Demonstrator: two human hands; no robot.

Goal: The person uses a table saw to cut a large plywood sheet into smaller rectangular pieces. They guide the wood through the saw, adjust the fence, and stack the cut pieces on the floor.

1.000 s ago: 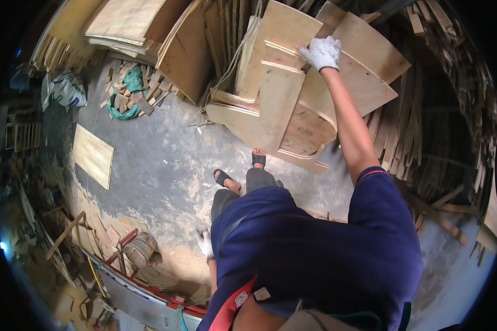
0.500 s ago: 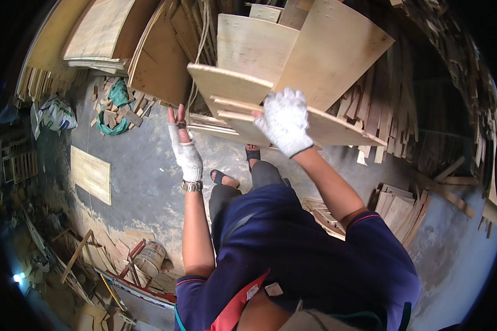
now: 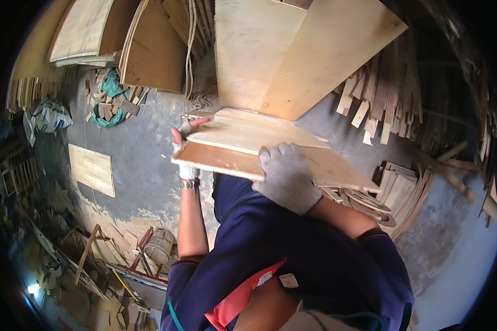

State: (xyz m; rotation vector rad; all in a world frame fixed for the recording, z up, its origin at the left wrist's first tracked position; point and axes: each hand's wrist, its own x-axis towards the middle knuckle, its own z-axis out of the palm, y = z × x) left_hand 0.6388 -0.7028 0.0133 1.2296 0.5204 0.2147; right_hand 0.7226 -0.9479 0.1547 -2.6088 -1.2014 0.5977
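My right hand (image 3: 287, 175), in a grey-white knit glove, has its fingers folded over the upper edge of a tilted plywood board (image 3: 218, 160) in front of my waist. More plywood boards (image 3: 259, 128) lie close behind it, their edges nearly side by side. At the left end of these boards is my left hand (image 3: 186, 172), in a fingertip-less glove with a wristwatch below it. Its bare fingers reach around the boards' end, while the front board's corner hides part of the palm.
Large plywood sheets (image 3: 309, 55) lean upright ahead, beside hanging rope (image 3: 191, 49). Wood strips (image 3: 370, 105) stand at right, with curved wooden pieces (image 3: 364, 204) below. At left are scrap blocks (image 3: 116, 102), a flat panel (image 3: 92, 170) on the floor and a bucket (image 3: 160, 245).
The boards have come away from the leaning sheets and nearer my body, tilting flatter. My right hand has moved down with them. My left hand, earlier apart from the boards, is now at their left end.
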